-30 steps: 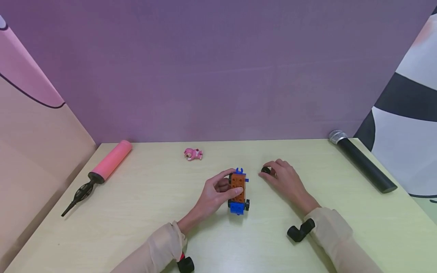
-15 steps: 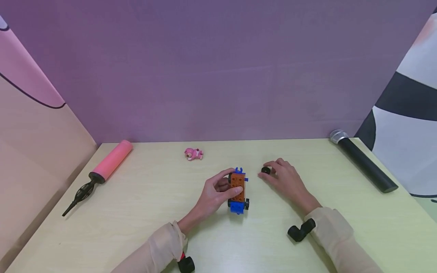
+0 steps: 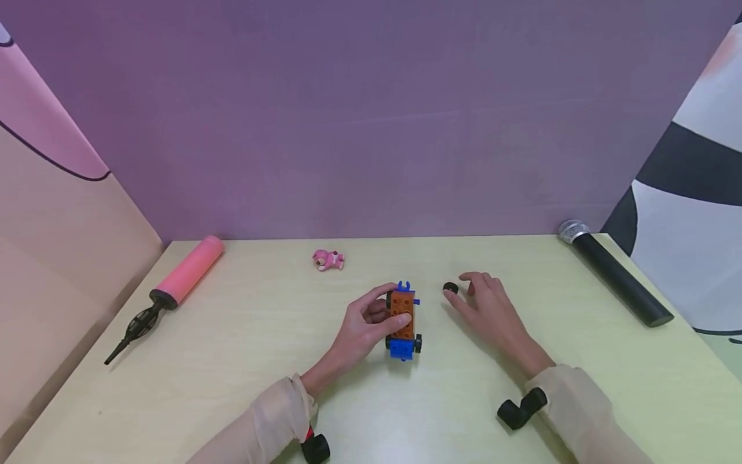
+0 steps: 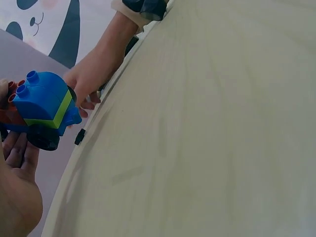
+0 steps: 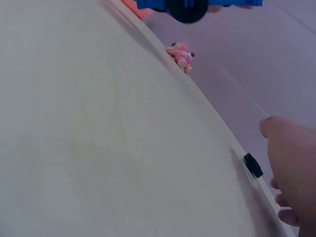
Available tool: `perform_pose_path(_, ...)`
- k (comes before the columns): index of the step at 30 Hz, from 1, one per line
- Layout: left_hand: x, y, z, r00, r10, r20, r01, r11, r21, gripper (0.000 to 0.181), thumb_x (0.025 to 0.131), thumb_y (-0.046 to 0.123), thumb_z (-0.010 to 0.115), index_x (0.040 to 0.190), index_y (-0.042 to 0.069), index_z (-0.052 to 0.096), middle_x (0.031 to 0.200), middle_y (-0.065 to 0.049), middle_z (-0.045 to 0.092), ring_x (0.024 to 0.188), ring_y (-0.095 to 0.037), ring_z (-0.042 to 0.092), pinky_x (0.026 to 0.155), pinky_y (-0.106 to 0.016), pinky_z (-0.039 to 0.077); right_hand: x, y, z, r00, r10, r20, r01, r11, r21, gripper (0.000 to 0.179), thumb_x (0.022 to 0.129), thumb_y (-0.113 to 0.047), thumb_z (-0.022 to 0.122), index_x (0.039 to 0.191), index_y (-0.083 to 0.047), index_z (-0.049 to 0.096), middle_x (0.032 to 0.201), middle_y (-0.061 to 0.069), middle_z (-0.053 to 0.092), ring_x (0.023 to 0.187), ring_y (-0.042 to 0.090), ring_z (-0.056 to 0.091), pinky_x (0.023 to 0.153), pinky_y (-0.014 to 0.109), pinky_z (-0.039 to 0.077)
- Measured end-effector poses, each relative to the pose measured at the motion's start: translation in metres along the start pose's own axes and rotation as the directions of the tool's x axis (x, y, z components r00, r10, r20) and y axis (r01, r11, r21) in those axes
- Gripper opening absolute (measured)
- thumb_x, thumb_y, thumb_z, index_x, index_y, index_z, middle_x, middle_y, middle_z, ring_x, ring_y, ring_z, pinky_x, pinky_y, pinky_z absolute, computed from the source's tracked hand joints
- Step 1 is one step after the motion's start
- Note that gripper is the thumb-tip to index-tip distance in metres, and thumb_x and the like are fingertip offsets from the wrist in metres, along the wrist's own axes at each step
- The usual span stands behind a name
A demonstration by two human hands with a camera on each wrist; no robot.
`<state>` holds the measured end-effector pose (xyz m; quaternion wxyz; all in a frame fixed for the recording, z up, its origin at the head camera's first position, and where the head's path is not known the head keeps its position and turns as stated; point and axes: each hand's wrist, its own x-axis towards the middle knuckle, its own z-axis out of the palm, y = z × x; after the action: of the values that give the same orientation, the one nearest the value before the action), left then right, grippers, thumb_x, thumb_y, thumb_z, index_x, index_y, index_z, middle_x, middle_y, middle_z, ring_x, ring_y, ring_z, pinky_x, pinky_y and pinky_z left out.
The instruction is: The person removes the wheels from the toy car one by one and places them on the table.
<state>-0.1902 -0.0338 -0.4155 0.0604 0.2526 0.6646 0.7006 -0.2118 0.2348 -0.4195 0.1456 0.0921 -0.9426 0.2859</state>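
In the head view my left hand (image 3: 362,328) holds a blue and orange toy block car (image 3: 402,319), thumb over its studs and fingers round its far side. Black wheels show on the car; a bare blue peg sticks out at its upper right. The left wrist view shows the car's rounded blue end (image 4: 44,101) with a lime stripe. My right hand (image 3: 489,316) hovers beside a small black wheel (image 3: 450,288) on the table. Thumb and index finger are spread, and a gap separates hand and wheel (image 5: 253,165) in the right wrist view.
A pink bear figure (image 3: 328,260) lies near the table's back edge. The pink and black hand pump (image 3: 191,272) lies at the left, a black microphone (image 3: 620,277) at the right. A purple wall (image 3: 371,122) rises behind the table (image 3: 243,361).
My right hand has let go of the black wheel; its index finger lifted away and the hand shifted slightly right. The left hand still holds the toy car in about the same place.
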Motion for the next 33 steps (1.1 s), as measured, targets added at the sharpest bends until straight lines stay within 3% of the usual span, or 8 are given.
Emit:
perform_pose_path(3,0.000,0.001,0.000,1.000,-0.002,-0.001,0.002,1.000,0.009,0.056,0.098,0.017,0.071,0.148,0.003,0.052,0.115,-0.021,0.070,0.100,-0.028,0.071,0.092,-0.037,0.057,-0.006,-0.006,0.000,1.000,-0.019,-0.017,0.019,0.999,0.032,0.046,0.102,-0.031,0.067,0.128,0.006,0.060,0.095,0.012,0.057,0.097,0.033,0.050,0.075,0.044,0.044)
perform_pose_path(6,0.001,0.000,0.000,1.000,0.001,-0.001,-0.001,1.000,0.008,0.055,0.098,0.016,0.071,0.148,0.002,0.052,0.114,-0.021,0.070,0.098,-0.025,0.071,0.091,-0.036,0.058,-0.014,-0.014,0.002,0.997,-0.083,-0.010,0.083,0.993,0.088,0.039,0.103,-0.025,0.066,0.127,0.005,0.062,0.095,0.008,0.057,0.093,0.027,0.049,0.073,0.040,0.043)
perform_pose_path(9,0.001,-0.001,0.000,1.000,0.001,-0.003,-0.001,1.000,0.004,0.055,0.098,0.017,0.072,0.147,0.002,0.052,0.114,-0.021,0.071,0.098,-0.025,0.072,0.091,-0.037,0.058,-0.024,-0.025,0.005,0.987,-0.158,0.008,0.154,0.974,0.168,0.029,0.103,-0.017,0.065,0.124,0.003,0.063,0.094,0.003,0.057,0.090,0.022,0.050,0.073,0.036,0.046)
perform_pose_path(12,0.001,0.000,0.000,1.000,-0.006,-0.008,0.006,1.000,0.001,0.054,0.099,0.016,0.071,0.147,0.003,0.052,0.116,-0.022,0.071,0.100,-0.028,0.072,0.092,-0.038,0.057,-0.034,-0.037,0.008,0.979,-0.198,0.050,0.176,0.943,0.281,0.022,0.105,-0.012,0.062,0.122,0.000,0.063,0.093,0.000,0.062,0.085,0.018,0.056,0.069,0.031,0.050)
perform_pose_path(16,0.001,0.000,0.000,1.000,-0.015,-0.019,0.015,1.000,-0.003,0.053,0.099,0.017,0.071,0.147,0.003,0.052,0.117,-0.021,0.071,0.102,-0.029,0.072,0.093,-0.037,0.057,-0.044,-0.049,0.011,0.969,-0.203,0.143,0.122,0.891,0.438,0.020,0.108,-0.012,0.056,0.124,-0.002,0.062,0.098,0.001,0.070,0.082,0.015,0.066,0.069,0.028,0.055)
perform_pose_path(19,0.002,-0.001,0.000,1.000,-0.012,-0.025,0.011,1.000,-0.009,0.052,0.099,0.017,0.070,0.146,0.003,0.053,0.116,-0.020,0.072,0.100,-0.027,0.072,0.092,-0.036,0.057,-0.049,-0.056,0.012,0.962,-0.191,0.194,0.070,0.863,0.501,0.022,0.110,-0.014,0.053,0.126,-0.002,0.062,0.100,0.002,0.071,0.086,0.017,0.070,0.073,0.030,0.056)
perform_pose_path(26,0.002,-0.001,-0.001,1.000,0.003,-0.031,-0.003,1.000,-0.008,0.052,0.100,0.017,0.070,0.146,0.003,0.052,0.115,-0.022,0.072,0.098,-0.025,0.072,0.090,-0.034,0.058,-0.054,-0.063,0.012,0.954,-0.177,0.241,0.024,0.849,0.527,0.025,0.110,-0.017,0.053,0.126,0.000,0.061,0.098,0.001,0.071,0.086,0.019,0.067,0.072,0.029,0.054)
perform_pose_path(33,0.003,-0.002,-0.002,0.999,0.001,-0.042,-0.002,1.000,-0.013,0.052,0.103,0.019,0.067,0.149,0.002,0.049,0.122,-0.024,0.070,0.107,-0.032,0.071,0.094,-0.035,0.056,-0.056,-0.060,0.014,0.936,-0.248,0.250,0.061,0.814,0.577,0.023,0.109,-0.012,0.053,0.127,0.002,0.059,0.100,0.003,0.071,0.088,0.020,0.067,0.075,0.028,0.056)
